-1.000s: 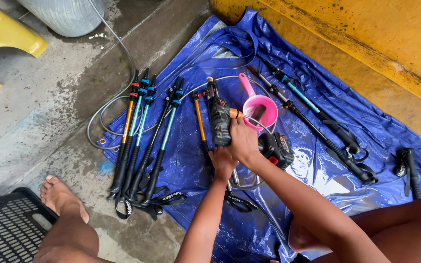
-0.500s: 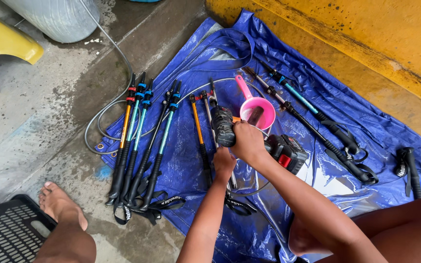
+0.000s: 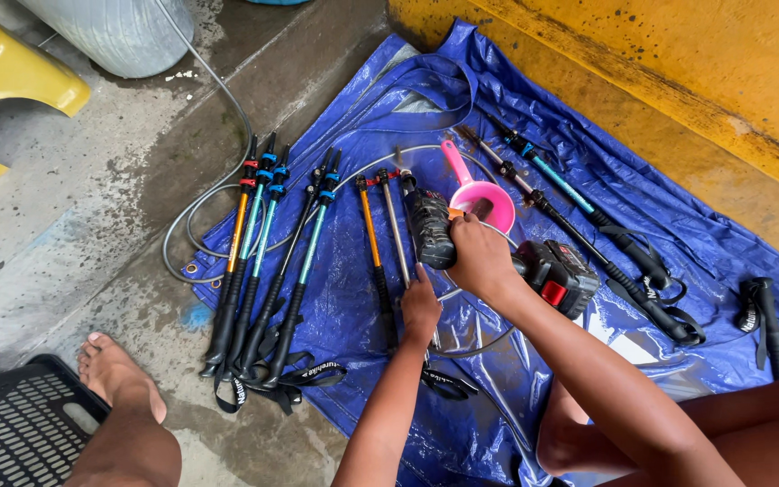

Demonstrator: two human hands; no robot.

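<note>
While I crouch over the blue tarp (image 3: 462, 81) on the wet concrete floor, my right hand (image 3: 480, 257) is closed around the handle of a black cordless spray gun (image 3: 430, 225), the fingers wrapped tight. Its battery block (image 3: 563, 275), black with a red part, lies just behind my wrist. The nozzle of the gun points away from me, over the tarp.

My left hand (image 3: 421, 307) rests just below the gun, its fingers pressed down on a thin grey pole (image 3: 396, 230) that lies on the tarp. I cannot tell if this grip closes fully around the pole or only holds it flat. Just beside it is an orange pole (image 3: 370, 225).

A pink scoop (image 3: 480, 194) stands near the gun, touching my right hand or very close to it. A grey hose (image 3: 227, 90) runs from the floor onto the tarp toward the gun.

As I judge it, the work is about in the middle. On my left, a group of poles with black handles (image 3: 268, 252) lies in a neat row at the edge of the tarp. On my right, some more poles (image 3: 588, 216) lie loosely, and one black handle with a strap (image 3: 764, 316) lies apart. Which group is finished, I cannot say for sure.
</note>
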